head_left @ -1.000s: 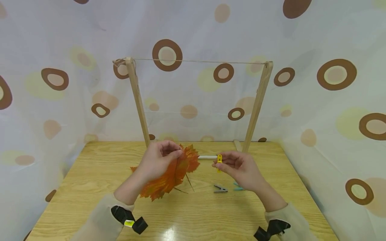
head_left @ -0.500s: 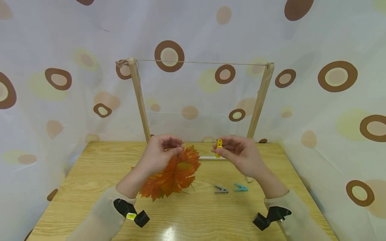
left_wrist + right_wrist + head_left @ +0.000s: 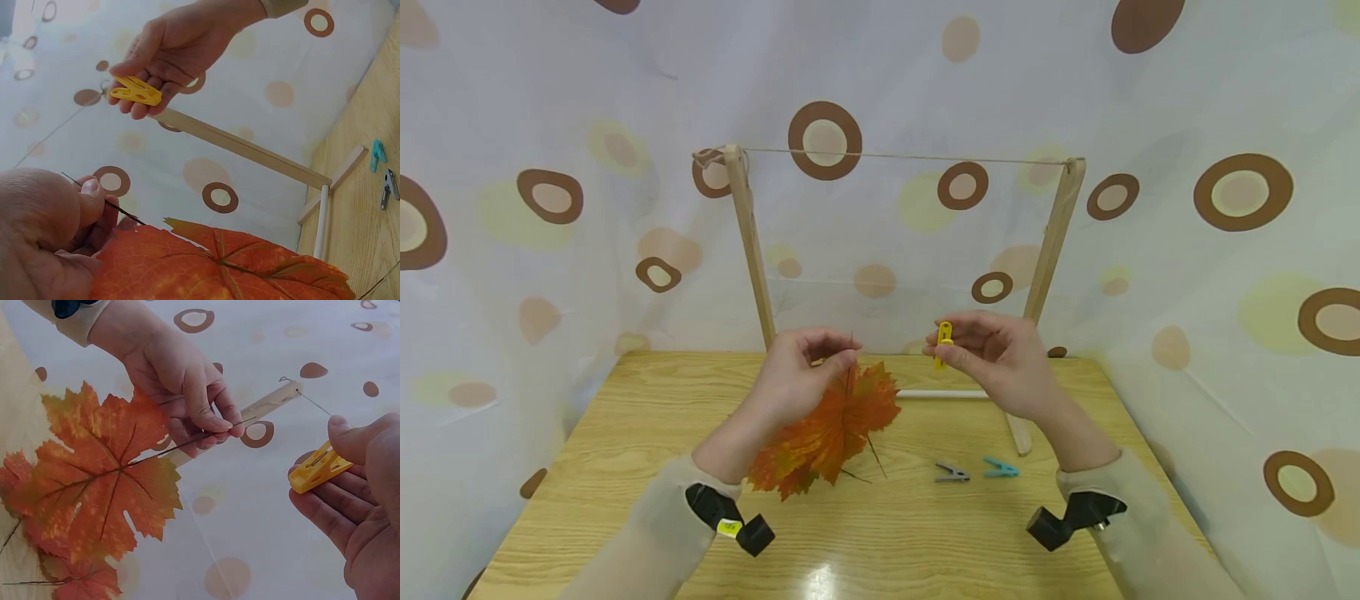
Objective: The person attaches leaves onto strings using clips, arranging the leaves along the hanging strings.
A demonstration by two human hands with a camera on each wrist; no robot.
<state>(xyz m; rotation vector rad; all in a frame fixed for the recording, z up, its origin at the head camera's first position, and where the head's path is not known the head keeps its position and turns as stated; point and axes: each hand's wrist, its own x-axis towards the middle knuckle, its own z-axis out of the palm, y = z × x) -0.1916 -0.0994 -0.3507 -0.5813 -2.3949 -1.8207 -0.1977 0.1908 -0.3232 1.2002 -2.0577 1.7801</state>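
Note:
My left hand (image 3: 801, 375) pinches the thin dark stem of an orange-red artificial maple leaf (image 3: 112, 469) between thumb and fingertips. The leaf hangs down from the stem, its blade spread below the hand. More orange leaves (image 3: 81, 578) with dark stems lie on the table beneath it. In my right hand (image 3: 1000, 358) a yellow clothespin (image 3: 322, 467) is held between thumb and fingers, as the left wrist view (image 3: 136, 92) also shows. Both hands are raised over the back part of the table, apart from each other, below the string (image 3: 910, 157).
A wooden frame with a left post (image 3: 749, 242) and a right post (image 3: 1052, 242) stands at the back, the string stretched between their tops. A white rod (image 3: 940, 393) runs low between them. A grey clothespin (image 3: 952, 472) and a blue clothespin (image 3: 1002, 468) lie on the table (image 3: 880, 542).
Both hands have risen, the right one more, with the yellow clothespin. The held leaf has lifted and turned, showing its blade more. The blue clothespin has come into full view.

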